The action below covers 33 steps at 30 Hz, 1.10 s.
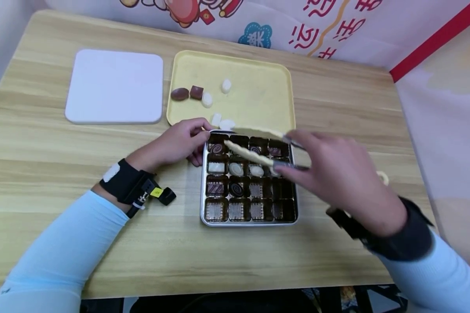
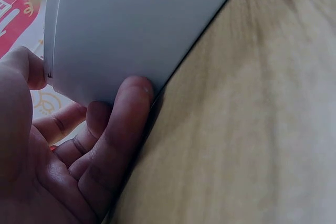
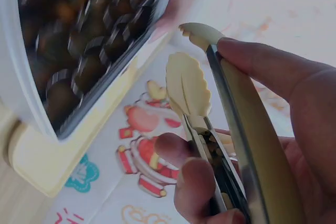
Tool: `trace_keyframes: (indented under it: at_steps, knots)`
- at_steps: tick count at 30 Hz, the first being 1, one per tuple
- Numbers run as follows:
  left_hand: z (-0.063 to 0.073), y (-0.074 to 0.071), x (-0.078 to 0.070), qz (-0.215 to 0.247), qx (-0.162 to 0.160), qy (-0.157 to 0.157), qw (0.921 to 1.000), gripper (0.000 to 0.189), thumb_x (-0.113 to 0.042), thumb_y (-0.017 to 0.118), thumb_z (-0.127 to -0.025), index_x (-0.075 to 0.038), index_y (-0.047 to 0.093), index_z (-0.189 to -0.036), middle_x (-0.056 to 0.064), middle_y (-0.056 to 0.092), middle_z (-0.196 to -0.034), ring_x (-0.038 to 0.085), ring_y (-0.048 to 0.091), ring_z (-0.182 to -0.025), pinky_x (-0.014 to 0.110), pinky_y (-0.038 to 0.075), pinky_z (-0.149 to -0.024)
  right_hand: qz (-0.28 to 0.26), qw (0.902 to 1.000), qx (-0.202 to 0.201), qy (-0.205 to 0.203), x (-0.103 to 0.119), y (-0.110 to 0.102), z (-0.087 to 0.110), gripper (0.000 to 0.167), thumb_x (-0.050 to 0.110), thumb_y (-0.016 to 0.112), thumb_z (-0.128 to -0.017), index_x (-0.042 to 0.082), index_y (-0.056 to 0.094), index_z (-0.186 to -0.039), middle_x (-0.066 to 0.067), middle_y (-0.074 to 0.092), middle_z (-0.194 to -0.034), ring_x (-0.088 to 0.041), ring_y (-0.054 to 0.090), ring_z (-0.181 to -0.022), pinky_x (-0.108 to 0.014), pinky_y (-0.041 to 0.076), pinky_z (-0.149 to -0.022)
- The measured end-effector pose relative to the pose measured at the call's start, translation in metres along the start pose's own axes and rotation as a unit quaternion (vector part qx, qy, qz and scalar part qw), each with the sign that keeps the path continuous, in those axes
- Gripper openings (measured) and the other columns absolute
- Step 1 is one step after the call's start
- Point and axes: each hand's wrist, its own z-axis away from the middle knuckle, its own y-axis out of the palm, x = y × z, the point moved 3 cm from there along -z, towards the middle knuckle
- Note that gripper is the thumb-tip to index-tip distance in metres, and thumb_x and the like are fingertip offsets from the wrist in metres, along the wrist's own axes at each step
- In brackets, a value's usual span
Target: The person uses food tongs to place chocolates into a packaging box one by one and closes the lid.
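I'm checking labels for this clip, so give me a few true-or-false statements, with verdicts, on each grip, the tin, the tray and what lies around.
1. The person's right grip is on the tongs. True.
2. The tongs' tips are pressed together. False: they stand apart, with nothing between them.
3. The left grip is on the tin, near its far left corner. True.
4. The tin's row nearest the person is full. False: its compartments look empty.
5. A white panel lies to the left of the yellow tray. True.
6. The tray is bare. False: several brown and white pieces lie on it.
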Motion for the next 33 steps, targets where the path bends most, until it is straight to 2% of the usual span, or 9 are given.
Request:
trace_keyframes:
  at_steps: [5, 8, 10, 15, 21, 28, 33]
  knots:
    - [0.002, 0.000, 0.002, 0.006, 0.002, -0.001, 1.0000, 0.023, -0.023, 0.046, -0.105, -0.013, 0.060, -0.120, 0.014, 0.060, -0.077, 0.030, 0.070, -0.063, 0.043, 0.063, -0.058, 0.028, 0.9989, 0.035, 0.010, -0.009, 0.007, -0.057, 0.056, 0.050, 0.074, -0.087, 0.008, 0.065, -0.123, -0.009, 0.073, -0.089, -0.020, 0.057, -0.054, -0.031, 0.044, -0.042]
    - [0.002, 0.001, 0.003, 0.007, 0.001, 0.000, 1.0000, 0.023, -0.023, 0.046, -0.105, -0.011, 0.059, -0.120, 0.013, 0.061, -0.076, 0.030, 0.070, -0.062, 0.043, 0.063, -0.057, 0.057, 0.9973, 0.046, 0.000, -0.007, 0.013, -0.087, 0.056, 0.050, 0.073, -0.087, 0.006, 0.065, -0.121, -0.010, 0.074, -0.092, -0.024, 0.064, -0.063, -0.035, 0.050, -0.048]
    - [0.002, 0.001, 0.003, 0.008, 0.003, 0.001, 1.0000, 0.023, -0.023, 0.046, -0.105, -0.011, 0.059, -0.120, 0.013, 0.060, -0.076, 0.029, 0.070, -0.061, 0.043, 0.063, -0.057, 0.082, 0.9949, 0.058, -0.007, -0.002, 0.017, -0.105, 0.053, 0.051, 0.072, -0.088, 0.007, 0.065, -0.116, -0.009, 0.072, -0.088, -0.024, 0.063, -0.066, -0.036, 0.049, -0.047]
    - [0.003, 0.001, 0.001, 0.009, 0.003, 0.005, 0.9999, 0.026, -0.024, 0.046, -0.104, -0.011, 0.059, -0.123, 0.015, 0.062, -0.082, 0.029, 0.070, -0.061, 0.043, 0.063, -0.056, 0.155, 0.9852, 0.058, -0.045, 0.014, 0.028, -0.138, 0.049, 0.054, 0.070, -0.089, 0.008, 0.061, -0.101, -0.005, 0.061, -0.075, -0.024, 0.055, -0.060, -0.038, 0.044, -0.045]
    - [0.004, 0.001, -0.002, 0.009, 0.001, 0.016, 0.9998, 0.027, -0.024, 0.045, -0.103, -0.011, 0.059, -0.123, 0.016, 0.064, -0.087, 0.028, 0.070, -0.059, 0.042, 0.063, -0.055, 0.181, 0.9796, 0.066, -0.056, 0.027, 0.036, -0.158, 0.048, 0.052, 0.068, -0.091, 0.007, 0.061, -0.105, -0.008, 0.064, -0.081, -0.026, 0.057, -0.062, -0.044, 0.054, -0.054]
    - [0.005, 0.001, -0.004, 0.005, 0.001, 0.020, 0.9998, 0.025, -0.024, 0.045, -0.104, -0.012, 0.060, -0.119, 0.016, 0.064, -0.086, 0.028, 0.070, -0.059, 0.042, 0.062, -0.055, 0.194, 0.9764, 0.078, -0.053, 0.033, 0.044, -0.165, 0.046, 0.052, 0.067, -0.092, 0.007, 0.059, -0.102, -0.007, 0.061, -0.079, -0.024, 0.056, -0.061, -0.041, 0.054, -0.055]
    - [0.006, -0.001, -0.003, 0.004, -0.002, 0.017, 0.9998, 0.026, -0.024, 0.045, -0.104, -0.012, 0.060, -0.121, 0.016, 0.065, -0.088, 0.028, 0.070, -0.059, 0.041, 0.062, -0.055, 0.188, 0.9777, 0.082, -0.045, 0.030, 0.045, -0.169, 0.045, 0.050, 0.065, -0.094, 0.007, 0.058, -0.102, -0.007, 0.059, -0.077, -0.025, 0.057, -0.063, -0.043, 0.055, -0.055]
